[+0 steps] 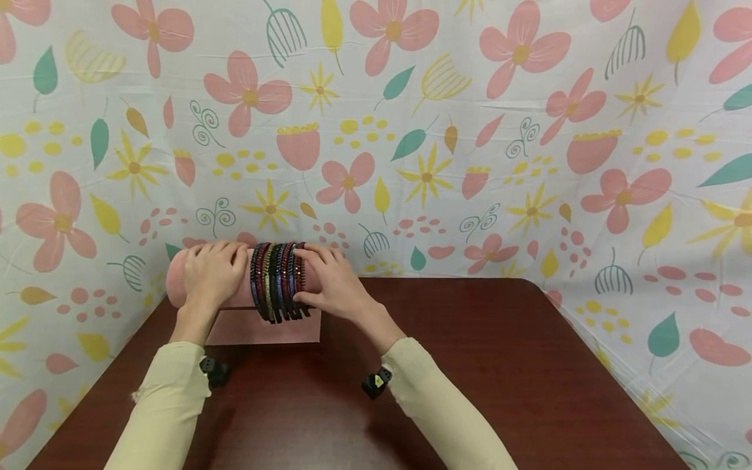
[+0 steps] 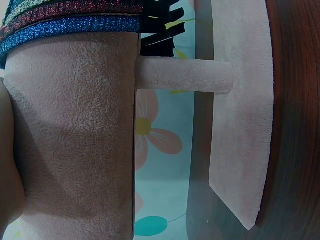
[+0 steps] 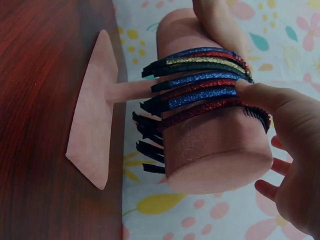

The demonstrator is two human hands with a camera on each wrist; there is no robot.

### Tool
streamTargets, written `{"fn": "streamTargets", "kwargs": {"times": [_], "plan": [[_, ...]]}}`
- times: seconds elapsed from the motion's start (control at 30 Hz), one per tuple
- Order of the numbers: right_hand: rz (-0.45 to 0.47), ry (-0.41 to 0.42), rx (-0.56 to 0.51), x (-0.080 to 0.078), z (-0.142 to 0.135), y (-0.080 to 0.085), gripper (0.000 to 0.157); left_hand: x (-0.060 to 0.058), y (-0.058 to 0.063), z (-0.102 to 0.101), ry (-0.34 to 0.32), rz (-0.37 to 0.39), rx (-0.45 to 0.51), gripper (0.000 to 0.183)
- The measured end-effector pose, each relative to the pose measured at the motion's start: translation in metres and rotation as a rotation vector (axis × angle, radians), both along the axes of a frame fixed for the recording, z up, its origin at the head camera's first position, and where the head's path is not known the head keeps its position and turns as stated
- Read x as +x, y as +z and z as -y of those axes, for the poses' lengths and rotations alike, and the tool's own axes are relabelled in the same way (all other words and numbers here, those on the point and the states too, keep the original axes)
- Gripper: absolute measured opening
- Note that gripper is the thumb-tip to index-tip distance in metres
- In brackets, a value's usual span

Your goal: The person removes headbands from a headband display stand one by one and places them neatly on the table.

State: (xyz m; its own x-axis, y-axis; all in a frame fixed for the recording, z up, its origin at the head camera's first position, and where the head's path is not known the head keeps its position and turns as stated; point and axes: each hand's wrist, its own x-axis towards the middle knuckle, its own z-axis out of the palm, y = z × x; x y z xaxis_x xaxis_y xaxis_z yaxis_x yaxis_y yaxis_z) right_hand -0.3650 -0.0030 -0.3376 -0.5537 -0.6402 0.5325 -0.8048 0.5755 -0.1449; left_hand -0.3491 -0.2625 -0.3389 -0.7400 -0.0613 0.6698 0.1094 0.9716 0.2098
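A pink plush headband stand (image 1: 242, 297), a padded roll on a post and flat base, lies near the table's back left. Several glittery headbands (image 1: 275, 281) in red, blue, gold and black sit side by side around the roll, their dark ends hanging below. My left hand (image 1: 213, 273) grips the roll's left part from above. On the other side, my right hand (image 1: 339, 284) holds the rightmost headbands, thumb in front and fingers over the top. In the right wrist view the thumb (image 3: 265, 95) touches a red band; some fingertips are hidden behind the roll.
The dark wood table (image 1: 470, 352) extends to the right and front of the stand. A floral cloth (image 1: 446, 215) hangs right behind the table's back edge. The stand's flat base (image 2: 245, 125) rests on the tabletop.
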Motion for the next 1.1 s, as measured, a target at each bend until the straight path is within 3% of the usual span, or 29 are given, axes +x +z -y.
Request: {"fn": "streamTargets", "kwargs": {"times": [0.3,0.53,0.87,1.1], "plan": [[0.06,-0.042,0.074,-0.0025,0.0019,0.0,0.092,-0.0013,-0.0019,0.0009,0.002,-0.016,0.005,0.044],[0.092,-0.062,0.078,-0.0036,0.0041,-0.0029,0.091,-0.002,-0.0035,0.0007,0.002,-0.03,0.003,0.045],[0.018,-0.085,0.122,-0.0065,-0.0001,-0.0011,0.088,-0.003,-0.003,0.0,-0.002,-0.065,0.02,0.043],[0.017,-0.074,0.089,-0.0102,-0.0054,-0.0026,0.088,-0.0029,-0.0018,-0.0002,-0.005,-0.059,0.034,0.043]]}}
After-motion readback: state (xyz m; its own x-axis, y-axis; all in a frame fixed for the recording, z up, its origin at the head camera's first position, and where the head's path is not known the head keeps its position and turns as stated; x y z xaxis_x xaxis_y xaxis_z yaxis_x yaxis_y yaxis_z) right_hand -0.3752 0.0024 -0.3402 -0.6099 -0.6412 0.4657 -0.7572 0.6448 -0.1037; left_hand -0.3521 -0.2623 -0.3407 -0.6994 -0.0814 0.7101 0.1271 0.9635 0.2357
